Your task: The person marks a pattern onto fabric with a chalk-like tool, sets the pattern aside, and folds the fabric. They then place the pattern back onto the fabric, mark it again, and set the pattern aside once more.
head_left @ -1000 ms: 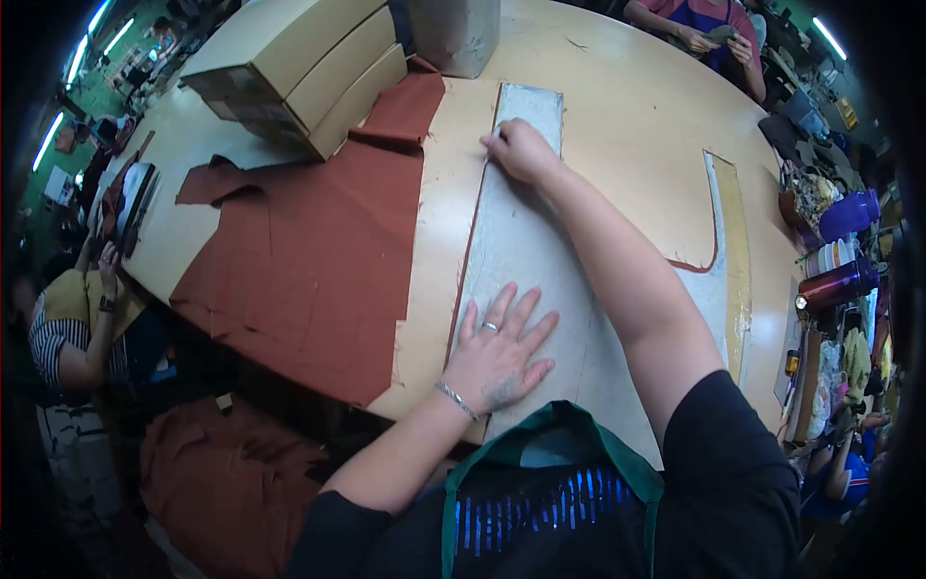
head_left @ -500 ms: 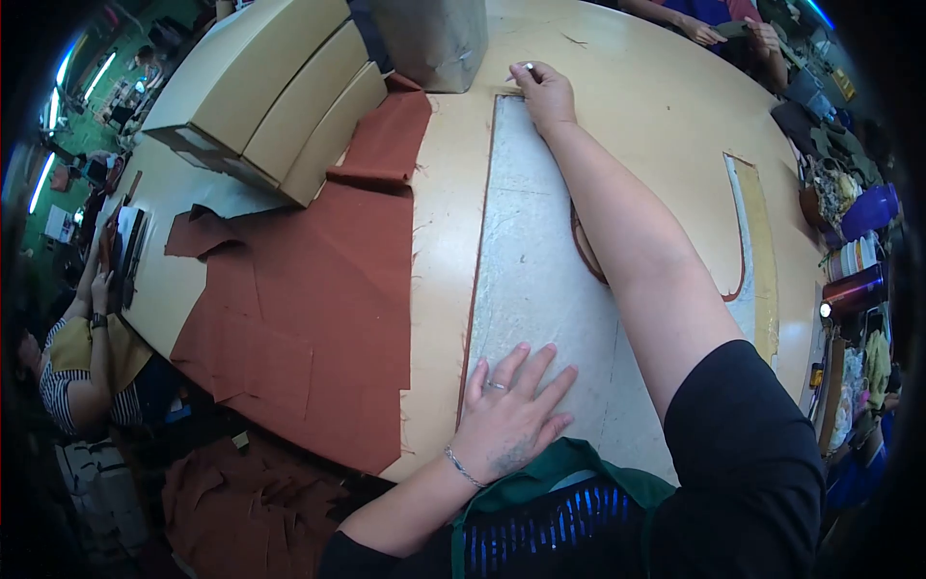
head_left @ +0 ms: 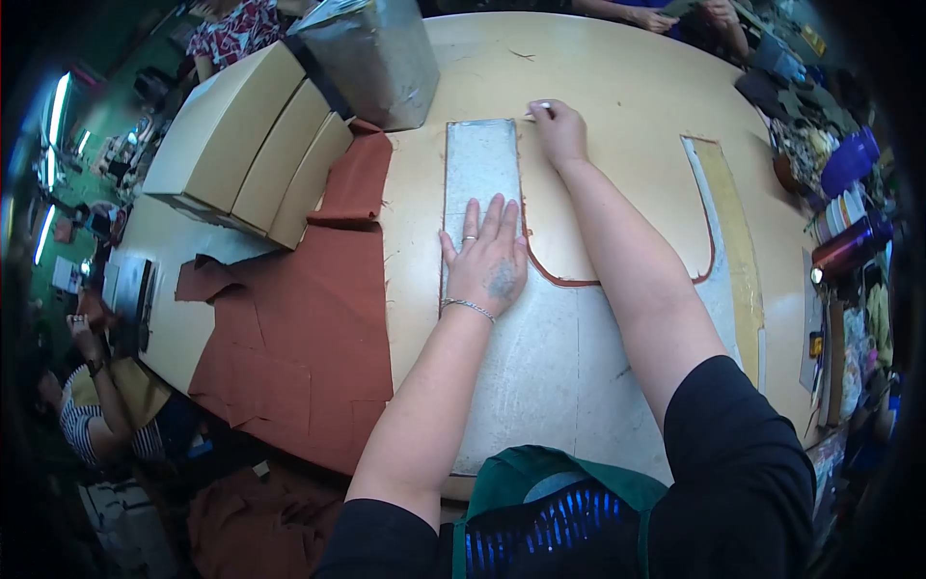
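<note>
Clock centred on my left grip (head_left: 487, 270), 12 away from me. It lies palm down, fingers slightly parted, on the narrow arm of the grey template (head_left: 531, 376). Right grip (head_left: 563, 134), toward 1, pinches a thin white stick (head_left: 545, 105), its tip just beside the template's far right corner. Template flat on the tabletop (head_left: 617, 125): narrow arm to 12, broad body to 5, a rust cloth rim (head_left: 569, 283) showing along its curved cut-out. Risks, my judgement: a sideways nudge at that corner could swivel the template over the cloth, since my hold sits well back from it; a tight pinch could snap the stick; the green apron (head_left: 516, 473), lapping the near edge at 6, could drag it. Right forearm (head_left: 632, 251) hides part of the cut-out, so a shift there could pass unseen. Around: loose rust fabric (head_left: 309, 328) between 8 and 9, cardboard boxes (head_left: 227, 125) at 10, a grey container (head_left: 381, 63) at 11; boxes and container limit room that way. Yellow-taped strip (head_left: 741, 261) at 3, metallic flask (head_left: 849, 248) beyond. Co-worker's hands (head_left: 656, 19) at 1, across the tabletop.
</note>
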The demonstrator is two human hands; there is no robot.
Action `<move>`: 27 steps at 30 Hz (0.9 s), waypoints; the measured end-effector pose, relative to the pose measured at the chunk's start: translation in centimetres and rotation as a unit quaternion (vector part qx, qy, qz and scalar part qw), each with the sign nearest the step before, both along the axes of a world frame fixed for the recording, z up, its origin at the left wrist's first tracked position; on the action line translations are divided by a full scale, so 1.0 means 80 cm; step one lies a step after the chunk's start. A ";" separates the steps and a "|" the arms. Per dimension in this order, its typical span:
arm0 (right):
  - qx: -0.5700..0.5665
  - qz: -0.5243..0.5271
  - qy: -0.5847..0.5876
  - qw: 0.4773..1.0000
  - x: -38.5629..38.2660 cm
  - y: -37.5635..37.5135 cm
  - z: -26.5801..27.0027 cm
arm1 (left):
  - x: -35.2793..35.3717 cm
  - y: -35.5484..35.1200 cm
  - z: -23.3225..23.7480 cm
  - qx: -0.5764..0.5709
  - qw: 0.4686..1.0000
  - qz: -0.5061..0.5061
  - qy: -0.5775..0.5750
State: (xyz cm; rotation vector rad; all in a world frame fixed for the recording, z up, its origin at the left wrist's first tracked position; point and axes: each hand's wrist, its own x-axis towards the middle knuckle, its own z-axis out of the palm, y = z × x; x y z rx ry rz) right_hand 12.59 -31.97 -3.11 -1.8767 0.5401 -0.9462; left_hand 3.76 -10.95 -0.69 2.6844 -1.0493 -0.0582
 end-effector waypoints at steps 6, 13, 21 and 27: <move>-0.121 0.020 0.070 0.990 -0.023 0.032 0.005 | 0.001 -0.003 0.002 0.023 1.000 0.007 0.006; -0.186 0.062 0.020 0.980 -0.145 0.105 0.006 | 0.002 -0.002 0.002 0.010 1.000 0.005 0.020; -0.208 0.201 0.133 0.948 -0.227 0.111 0.024 | 0.005 -0.002 -0.007 -0.022 0.999 0.031 0.008; -0.199 0.186 0.239 0.932 -0.305 0.049 0.044 | 0.005 0.000 -0.007 -0.010 0.999 0.026 -0.019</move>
